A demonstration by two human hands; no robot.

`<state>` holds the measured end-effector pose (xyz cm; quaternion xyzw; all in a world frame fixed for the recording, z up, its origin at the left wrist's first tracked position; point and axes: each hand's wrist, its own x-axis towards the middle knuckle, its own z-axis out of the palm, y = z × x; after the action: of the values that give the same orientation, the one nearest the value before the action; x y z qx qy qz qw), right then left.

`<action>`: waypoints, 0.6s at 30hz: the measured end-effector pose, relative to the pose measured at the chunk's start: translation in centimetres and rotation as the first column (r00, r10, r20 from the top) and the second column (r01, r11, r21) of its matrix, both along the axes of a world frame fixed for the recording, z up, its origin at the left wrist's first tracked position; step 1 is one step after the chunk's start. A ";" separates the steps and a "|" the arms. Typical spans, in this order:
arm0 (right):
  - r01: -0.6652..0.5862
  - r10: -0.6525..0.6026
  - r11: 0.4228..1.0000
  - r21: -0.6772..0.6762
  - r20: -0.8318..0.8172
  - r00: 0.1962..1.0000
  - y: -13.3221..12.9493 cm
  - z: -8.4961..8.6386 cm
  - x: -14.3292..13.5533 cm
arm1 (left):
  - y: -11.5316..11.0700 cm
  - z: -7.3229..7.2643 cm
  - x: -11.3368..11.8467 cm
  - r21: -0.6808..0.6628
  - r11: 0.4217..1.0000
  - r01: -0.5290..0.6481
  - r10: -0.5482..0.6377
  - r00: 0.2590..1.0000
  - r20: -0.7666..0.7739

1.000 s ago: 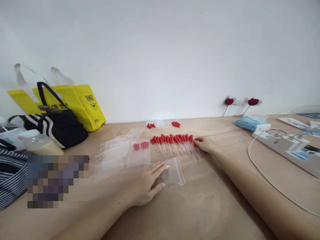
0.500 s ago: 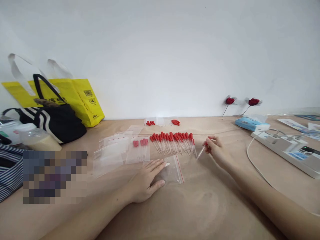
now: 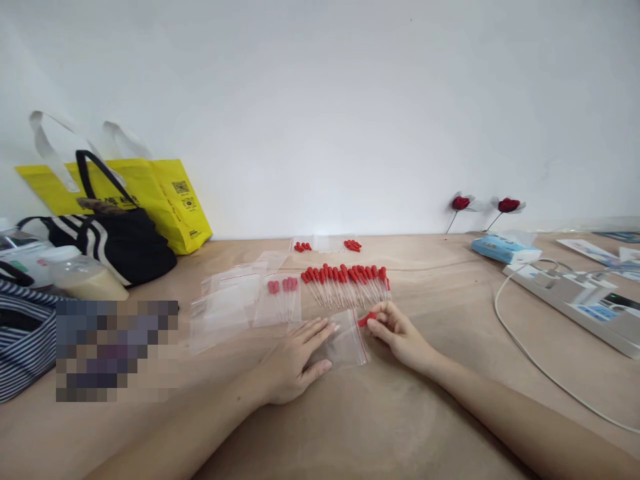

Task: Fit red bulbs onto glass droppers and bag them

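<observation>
My left hand [image 3: 305, 353] lies flat with fingers spread on a clear zip bag [image 3: 345, 343], whose red-lined mouth faces right. At that mouth, my right hand [image 3: 397, 337] pinches a dropper by its red bulb [image 3: 367, 319]; its clear tube points left, and I cannot tell how far it is inside the bag. Just behind both hands, a row of droppers [image 3: 345, 277] with red bulbs and clear tubes lies on the table. To the left sits a zip bag with several droppers [image 3: 284, 303] in it, beside overlapping flat zip bags [image 3: 225, 300].
Loose red bulbs [image 3: 353, 245] and small clear bags lie near the wall. On the left stand a yellow bag [image 3: 170, 200], a black bag [image 3: 135, 247] and a jar [image 3: 90, 273]. A tissue pack [image 3: 505, 249], a power strip [image 3: 575, 293] and its cable [image 3: 525, 373] occupy the right.
My right hand has moved left and nearer with the dropper, from beside the row's right end to the bag's mouth. My left hand has stayed on the bag.
</observation>
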<state>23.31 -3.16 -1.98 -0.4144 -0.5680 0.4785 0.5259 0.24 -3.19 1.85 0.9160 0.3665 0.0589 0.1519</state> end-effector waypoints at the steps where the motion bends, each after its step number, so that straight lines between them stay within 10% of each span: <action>1: -0.055 0.053 0.998 0.016 0.093 0.994 -0.1 0.0 0.0 | 0.0 0.0 0.0 0.000 1.000 0.001 -0.001 1.000 -0.004; 7: -0.204 0.122 0.970 0.134 0.460 0.879 0.0 0.2 0.0 | -0.1 -0.1 0.2 0.000 1.000 0.015 -0.015 1.000 0.021; 18: -0.255 0.173 0.962 0.094 0.510 0.843 0.5 0.4 0.7 | -0.4 -0.1 -1.1 -0.084 0.995 0.052 -0.044 0.995 0.088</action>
<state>24.00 -2.67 -1.56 -0.4142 -0.7629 0.3650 0.3364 -0.85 -3.62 1.77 0.9138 0.3397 0.0790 0.2081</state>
